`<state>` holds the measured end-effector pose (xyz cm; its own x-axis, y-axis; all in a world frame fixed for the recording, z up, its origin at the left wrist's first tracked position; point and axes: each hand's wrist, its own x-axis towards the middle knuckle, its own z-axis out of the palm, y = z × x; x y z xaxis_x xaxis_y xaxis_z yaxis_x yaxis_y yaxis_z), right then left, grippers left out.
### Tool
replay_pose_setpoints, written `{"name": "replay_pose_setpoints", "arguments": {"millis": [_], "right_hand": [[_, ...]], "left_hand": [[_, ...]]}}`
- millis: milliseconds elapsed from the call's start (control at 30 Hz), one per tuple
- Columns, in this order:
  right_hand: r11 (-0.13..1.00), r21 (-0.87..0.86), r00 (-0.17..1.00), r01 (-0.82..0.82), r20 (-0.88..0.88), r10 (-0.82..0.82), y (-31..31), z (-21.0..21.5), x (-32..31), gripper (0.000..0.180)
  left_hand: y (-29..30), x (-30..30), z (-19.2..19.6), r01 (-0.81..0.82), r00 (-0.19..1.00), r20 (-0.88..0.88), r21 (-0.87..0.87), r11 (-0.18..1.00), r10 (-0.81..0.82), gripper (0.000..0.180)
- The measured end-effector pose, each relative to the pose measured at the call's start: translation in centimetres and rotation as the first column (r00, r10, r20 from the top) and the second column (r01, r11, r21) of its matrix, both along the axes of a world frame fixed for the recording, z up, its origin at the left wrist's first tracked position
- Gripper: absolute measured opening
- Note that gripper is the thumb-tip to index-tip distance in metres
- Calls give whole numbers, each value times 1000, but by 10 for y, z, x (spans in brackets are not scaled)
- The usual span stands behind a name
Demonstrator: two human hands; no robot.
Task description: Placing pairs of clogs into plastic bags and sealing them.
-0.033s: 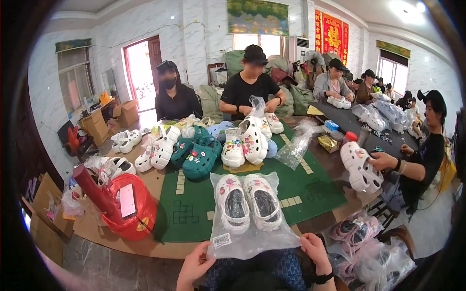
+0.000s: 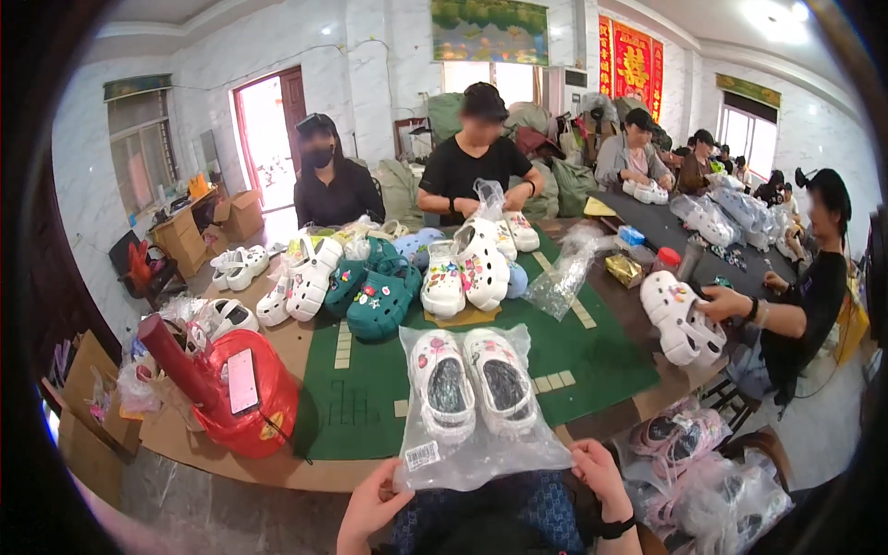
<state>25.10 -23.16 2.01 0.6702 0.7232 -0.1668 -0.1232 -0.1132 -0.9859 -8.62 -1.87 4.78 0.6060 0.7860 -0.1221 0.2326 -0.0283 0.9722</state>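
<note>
A pair of white clogs with coloured charms, the left clog (image 2: 446, 379) beside the right clog (image 2: 502, 379), lies inside a clear plastic bag (image 2: 518, 469). Their toes point away from me, and a small barcode label sits on the bag's near left part. My left hand (image 2: 377, 499) pinches the bag's near left corner between thumb and fingers. At the near right corner, my right hand (image 2: 599, 474) grips the plastic in the same way. The bag lies over the near edge of the green mat (image 2: 356, 435), with its near end stretched between my hands.
Past the bag stand green clogs (image 2: 381, 305) and more white clogs (image 2: 481, 264). A red bag (image 2: 268, 421) with a phone (image 2: 242, 381) on it is at the left. Bagged pink clogs (image 2: 680, 444) lie low at the right. A person's hand (image 2: 726, 303) holds white clogs nearby.
The white clogs in the hand of the person at the right have shifted slightly left. My hands and the bag stay in nearly the same place.
</note>
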Motion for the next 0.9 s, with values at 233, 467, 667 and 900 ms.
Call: {"name": "replay_pose_setpoints", "arguments": {"millis": [233,467,667,900], "right_hand": [[980,159,984,-121,-107,139,13,22,-7,29],[971,170,972,-169,-132,192,10,28,-10,32],[964,240,951,-113,-253,175,13,18,-17,32],[963,263,846,-53,-501,183,6,9,-9,24]], "left_hand": [[-32,47,58,-87,975,-70,756,649,212,61],[-52,125,52,233,947,-141,921,313,-289,43],[-55,180,32,273,888,-206,955,113,-410,41],[-60,197,-2,245,873,-152,958,148,-463,31]]}}
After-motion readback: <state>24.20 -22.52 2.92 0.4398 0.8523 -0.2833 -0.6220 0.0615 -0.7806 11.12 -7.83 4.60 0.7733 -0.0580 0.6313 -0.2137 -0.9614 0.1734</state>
